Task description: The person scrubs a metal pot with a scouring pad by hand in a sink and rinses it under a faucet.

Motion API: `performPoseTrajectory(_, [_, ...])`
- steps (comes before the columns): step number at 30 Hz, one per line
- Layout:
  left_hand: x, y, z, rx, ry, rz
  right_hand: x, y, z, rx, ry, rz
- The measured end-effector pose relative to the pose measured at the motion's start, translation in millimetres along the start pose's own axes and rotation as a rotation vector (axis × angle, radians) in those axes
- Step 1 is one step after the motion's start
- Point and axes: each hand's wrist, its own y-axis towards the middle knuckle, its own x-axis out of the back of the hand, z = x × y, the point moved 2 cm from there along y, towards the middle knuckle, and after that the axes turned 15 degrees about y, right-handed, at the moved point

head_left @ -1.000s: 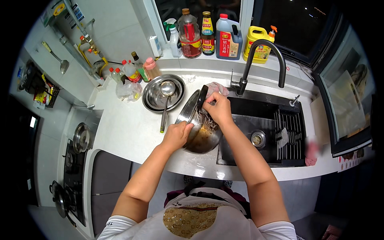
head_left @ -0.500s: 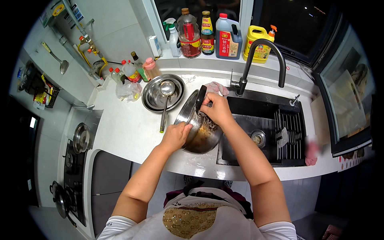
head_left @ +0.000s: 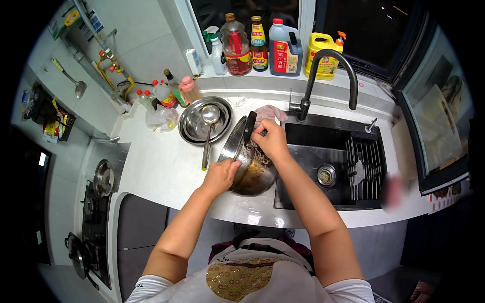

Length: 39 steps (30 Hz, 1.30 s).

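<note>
A stainless steel pot (head_left: 255, 177) is tilted on its side on the counter, left of the sink, its outer wall stained brown and streaked with grimy suds. My left hand (head_left: 221, 177) is closed on the rim, thumb on the outside. Beside the pot's black handle (head_left: 249, 126), my right hand (head_left: 272, 140) presses closed fingertips against the stained wall. A small dark wad shows at those fingertips, mostly hidden, so its kind is unclear.
Left of the pot, a ladle (head_left: 207, 136) rests in stacked steel bowls (head_left: 188, 132). The black sink (head_left: 303, 177) with its tap (head_left: 348, 76) lies right. Behind the pot is a pink cloth (head_left: 271, 112); several bottles line the sill, including a yellow jug (head_left: 319, 58).
The right hand and its fingertips have shifted slightly on the pot's wall. The pot has tipped a little, and the left hand keeps its hold on the rim.
</note>
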Motion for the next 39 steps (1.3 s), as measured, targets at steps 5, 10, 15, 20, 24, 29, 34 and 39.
performPoseTrajectory(5, [1, -1, -2, 0.008, -0.015, 0.010, 5, 5, 5, 0.022, 0.051, 0.229])
performPoseTrajectory(10, [-1, -1, -4, 0.012, 0.005, -0.010, -9, -7, 1, 0.082, -0.121, -0.162])
performPoseTrajectory(15, [-2, -2, -6, 0.037, 0.063, -0.034, -1, -21, 11, 0.032, -0.070, -0.243])
performPoseTrajectory(20, [-10, -7, -14, 0.078, 0.081, -0.080, -14, -74, 36, 0.252, -0.024, -0.235])
performPoseTrajectory(24, [-13, -15, -31, 0.056, 0.089, -0.031, -27, -77, 34, 0.362, -0.172, -0.248])
performPoseTrajectory(29, [-16, -21, -30, 0.055, 0.112, -0.076, -36, -95, 35, 0.305, -0.296, -0.221])
performPoseTrajectory(34, [-15, -25, -33, 0.044, 0.106, -0.039, -30, -93, 35, 0.369, -0.296, -0.245])
performPoseTrajectory(39, [-13, -27, -34, 0.043, 0.101, -0.047, -30, -91, 33, 0.256, -0.132, -0.293])
